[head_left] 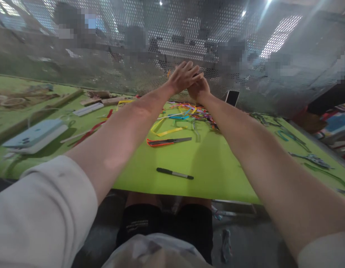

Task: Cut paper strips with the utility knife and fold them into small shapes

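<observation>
Both arms stretch forward over the green tabletop, and the hands meet in front of a perforated metal panel. My left hand (183, 77) has its fingers curled over the top of my right hand (199, 89), which is also closed. Whatever may be between them is hidden. Below the hands lies a heap of coloured strips (189, 108), with a yellow strip (172, 131) bent at its near side. Closer to me is an orange-and-black utility knife (169, 142) with its blade out. A black-and-grey marker pen (175, 173) lies near the table's front edge.
The perforated panel (161, 56) rises behind the table. A phone (232, 98) leans at the back. On the left are a pale blue device (35, 136) with a cable, a white bar (88, 108) and a wooden strip (38, 115). Pliers-like tools (315, 160) lie right.
</observation>
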Demonstrator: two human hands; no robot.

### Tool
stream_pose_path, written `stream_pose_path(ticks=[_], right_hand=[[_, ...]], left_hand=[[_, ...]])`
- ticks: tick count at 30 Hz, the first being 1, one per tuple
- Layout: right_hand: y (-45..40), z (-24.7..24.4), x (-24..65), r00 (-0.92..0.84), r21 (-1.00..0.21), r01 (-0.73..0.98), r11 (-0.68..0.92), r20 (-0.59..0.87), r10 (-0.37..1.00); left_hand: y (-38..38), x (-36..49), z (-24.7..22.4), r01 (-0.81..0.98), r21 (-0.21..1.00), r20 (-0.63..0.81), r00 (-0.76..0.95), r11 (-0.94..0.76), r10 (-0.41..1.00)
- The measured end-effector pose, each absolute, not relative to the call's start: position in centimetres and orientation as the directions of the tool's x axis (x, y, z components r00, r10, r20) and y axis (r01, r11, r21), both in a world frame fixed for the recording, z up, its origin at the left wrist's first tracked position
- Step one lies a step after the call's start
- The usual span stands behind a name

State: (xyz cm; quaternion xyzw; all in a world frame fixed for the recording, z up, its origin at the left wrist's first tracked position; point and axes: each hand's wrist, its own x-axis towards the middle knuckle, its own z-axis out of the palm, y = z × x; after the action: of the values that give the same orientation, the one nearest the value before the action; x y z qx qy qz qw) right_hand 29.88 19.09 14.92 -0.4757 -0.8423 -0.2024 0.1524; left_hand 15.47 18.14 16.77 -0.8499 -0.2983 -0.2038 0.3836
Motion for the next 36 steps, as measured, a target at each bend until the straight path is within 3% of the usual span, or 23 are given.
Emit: stream_pose_path(ticks=[8, 28, 36], right_hand=[[20.1, 15.8, 30.1, -0.505, 0.323, 0.863, 0.388, 0.532, 0.68], [19.8, 22.3, 28.8, -0.567, 0.387, 0.824, 0.414, 0.578, 0.586], [19.6, 23.3, 28.1, -0.589, 0.422, 0.807, 0.413, 0.631, 0.505]], left_hand=[[19.4, 15.7, 17.6, 0.676, -0.496, 0.575, 0.726, -0.545, 0.377], [17.8, 14.5, 23.9, 0.749, -0.31, 0.573, 0.639, -0.586, 0.513], [16.3, 13.6, 25.2, 0.742, -0.328, 0.567, 0.649, -0.585, 0.507]])
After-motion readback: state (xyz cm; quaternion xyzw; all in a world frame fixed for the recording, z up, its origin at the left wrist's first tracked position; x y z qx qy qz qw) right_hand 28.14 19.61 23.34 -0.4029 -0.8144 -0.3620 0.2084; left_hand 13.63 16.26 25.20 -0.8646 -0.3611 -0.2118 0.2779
